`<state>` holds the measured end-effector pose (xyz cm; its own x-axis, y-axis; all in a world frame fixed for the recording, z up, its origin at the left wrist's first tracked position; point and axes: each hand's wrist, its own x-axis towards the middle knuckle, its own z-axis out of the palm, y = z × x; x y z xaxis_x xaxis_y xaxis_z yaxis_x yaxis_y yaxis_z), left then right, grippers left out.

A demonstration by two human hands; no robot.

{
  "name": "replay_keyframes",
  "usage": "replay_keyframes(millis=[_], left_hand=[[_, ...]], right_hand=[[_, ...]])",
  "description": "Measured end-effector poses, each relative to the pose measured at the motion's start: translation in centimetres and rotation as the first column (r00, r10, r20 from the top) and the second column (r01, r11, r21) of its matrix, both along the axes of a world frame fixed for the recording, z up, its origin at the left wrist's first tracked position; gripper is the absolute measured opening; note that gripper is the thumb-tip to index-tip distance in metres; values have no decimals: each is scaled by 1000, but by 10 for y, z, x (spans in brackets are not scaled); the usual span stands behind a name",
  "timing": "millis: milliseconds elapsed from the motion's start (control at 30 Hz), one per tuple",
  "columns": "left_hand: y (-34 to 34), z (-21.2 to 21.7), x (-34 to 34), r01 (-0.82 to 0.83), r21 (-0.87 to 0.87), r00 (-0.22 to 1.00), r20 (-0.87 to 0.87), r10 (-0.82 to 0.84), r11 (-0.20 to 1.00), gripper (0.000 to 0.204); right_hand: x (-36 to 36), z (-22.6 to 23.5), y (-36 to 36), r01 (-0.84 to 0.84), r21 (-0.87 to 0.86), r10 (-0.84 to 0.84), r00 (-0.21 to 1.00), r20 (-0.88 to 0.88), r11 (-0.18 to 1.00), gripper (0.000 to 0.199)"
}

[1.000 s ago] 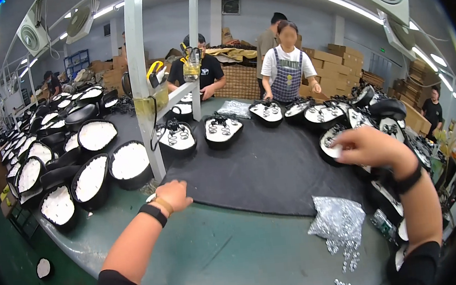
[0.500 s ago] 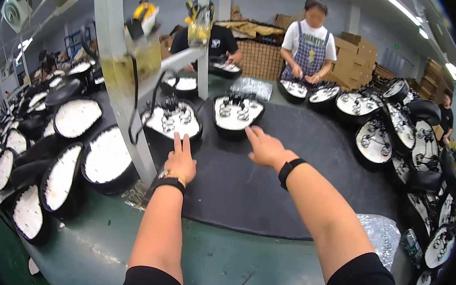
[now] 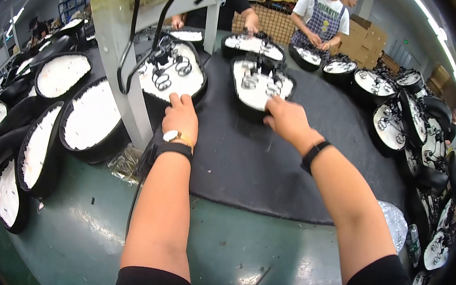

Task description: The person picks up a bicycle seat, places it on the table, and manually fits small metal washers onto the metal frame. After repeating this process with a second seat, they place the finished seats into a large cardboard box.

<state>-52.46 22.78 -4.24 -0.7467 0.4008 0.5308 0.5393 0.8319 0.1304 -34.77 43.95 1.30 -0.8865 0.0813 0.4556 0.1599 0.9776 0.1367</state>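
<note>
- The left hand (image 3: pixel 180 118) lies flat with its fingers spread, fingertips resting on the near rim of an upturned bicycle saddle (image 3: pixel 173 75); it pinches nothing.
- That saddle sits just beyond the left fingertips, white underside up, with coil springs and metal rails on top.
- The right hand (image 3: pixel 286 119) is loosely curled, fingertips touching the near edge of a 2nd upturned saddle (image 3: pixel 262 84); whether it actually grips the edge cannot be told.
- Both saddles rest on a dark mat (image 3: pixel 252 162) that runs under the 2 wrists.
- A grey post (image 3: pixel 123 81) stands just left of the left hand.
- Further left of it, rows of saddle shells (image 3: pixel 91 120) show white foam.
- Beyond the right hand, a person in a checked apron (image 3: pixel 321 18) handles another saddle.
</note>
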Motion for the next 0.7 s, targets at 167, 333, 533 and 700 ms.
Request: replay_keyframes(millis=[167, 333, 533, 700], left_hand=[[-18, 0, 0, 47, 93, 993, 100, -56, 995, 17], [-26, 2, 16, 114, 260, 958, 227, -176, 959, 24], [-54, 31, 80, 215, 218, 923, 274, -271, 952, 47], [-78, 52, 154, 278, -12, 941, 203, -270, 961, 38]], right_hand=[[168, 25, -78, -199, -94, 210, 968, 135, 976, 16], [358, 35, -195, 63, -382, 94, 921, 378, 922, 15], [428, -5, -264, 154, -620, -172, 985, 31, 770, 17], [426, -14, -260, 135, -663, -186, 983, -6, 736, 22]])
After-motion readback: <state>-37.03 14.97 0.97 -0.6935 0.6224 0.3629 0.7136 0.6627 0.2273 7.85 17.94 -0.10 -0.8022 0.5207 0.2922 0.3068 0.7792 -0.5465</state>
